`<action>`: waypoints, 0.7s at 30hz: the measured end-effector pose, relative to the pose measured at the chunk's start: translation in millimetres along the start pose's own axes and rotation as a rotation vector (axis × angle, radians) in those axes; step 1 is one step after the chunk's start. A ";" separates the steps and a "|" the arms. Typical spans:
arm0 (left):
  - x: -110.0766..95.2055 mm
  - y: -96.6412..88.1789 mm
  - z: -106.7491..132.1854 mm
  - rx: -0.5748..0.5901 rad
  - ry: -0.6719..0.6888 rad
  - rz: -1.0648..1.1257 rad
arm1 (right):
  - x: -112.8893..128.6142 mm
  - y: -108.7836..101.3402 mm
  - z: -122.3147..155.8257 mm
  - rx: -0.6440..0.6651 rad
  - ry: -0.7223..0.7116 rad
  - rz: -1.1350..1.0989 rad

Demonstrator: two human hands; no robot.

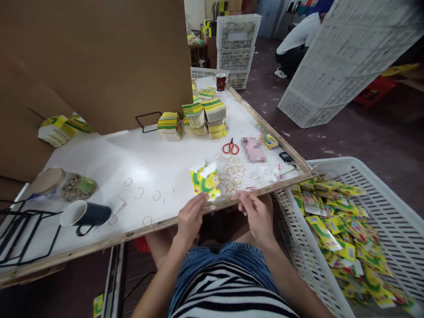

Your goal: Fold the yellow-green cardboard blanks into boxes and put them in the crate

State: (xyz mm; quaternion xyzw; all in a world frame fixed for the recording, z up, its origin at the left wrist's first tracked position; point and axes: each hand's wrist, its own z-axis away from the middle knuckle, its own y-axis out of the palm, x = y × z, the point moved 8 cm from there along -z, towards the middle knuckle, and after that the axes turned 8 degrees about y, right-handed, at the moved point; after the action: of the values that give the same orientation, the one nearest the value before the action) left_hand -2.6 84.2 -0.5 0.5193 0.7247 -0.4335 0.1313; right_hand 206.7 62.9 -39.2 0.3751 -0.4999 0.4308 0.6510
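Yellow card (208,182) pinched in left hand (190,217)
Rubber bands (229,178) at eleven o'clock from nearer right hand (257,215), its fingers' (246,200) hold unclear.

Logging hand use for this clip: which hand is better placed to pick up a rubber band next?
Probably the right hand: it is right beside the cluster of rubber bands, while the left hand is farther away and appears occupied with yellow-green packaging.

glare on tabletop (139,164), dim floor (261,104), stretched edges
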 end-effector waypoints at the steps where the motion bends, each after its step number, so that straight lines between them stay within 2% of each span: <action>1: -13.2 5.2 4.2 0.035 0.077 0.028 | -5.7 8.4 0.3 0.045 0.062 -0.058; 4: -40.9 21.7 16.5 0.132 0.246 0.109 | -13.0 12.8 -0.5 0.047 0.146 -0.201; 6: -46.5 29.1 20.4 0.153 0.265 0.166 | -11.9 5.0 -0.4 -0.007 0.114 -0.223; 8: -45.4 31.2 19.5 0.126 0.222 0.231 | -8.4 -5.5 2.6 -0.074 0.058 -0.191; 10: -38.2 27.2 14.8 0.042 0.113 0.309 | -4.0 -12.9 8.1 -0.121 0.011 -0.149; 12: -23.9 21.1 9.9 -0.079 -0.073 0.449 | -1.1 -13.5 13.8 -0.122 -0.002 -0.141; 14: -8.5 23.7 7.7 -0.133 -0.289 0.663 | -1.4 -6.2 18.0 -0.069 0.019 -0.156; 17: -0.1 42.5 9.5 -0.023 -0.534 0.979 | -8.6 13.1 21.7 0.068 0.087 -0.196; 19: -2.1 53.0 14.2 0.076 -0.626 1.117 | -14.5 24.2 23.0 0.149 0.121 -0.227; 21: -4.5 57.8 19.5 0.123 -0.673 1.181 | -18.2 30.5 23.6 0.200 0.130 -0.247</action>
State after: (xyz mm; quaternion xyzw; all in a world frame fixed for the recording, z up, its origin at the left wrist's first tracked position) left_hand 44.4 71.3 -37.6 0.6711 0.2136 -0.4676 0.5343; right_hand 168.1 48.5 -49.9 0.4678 -0.3616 0.4184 0.6894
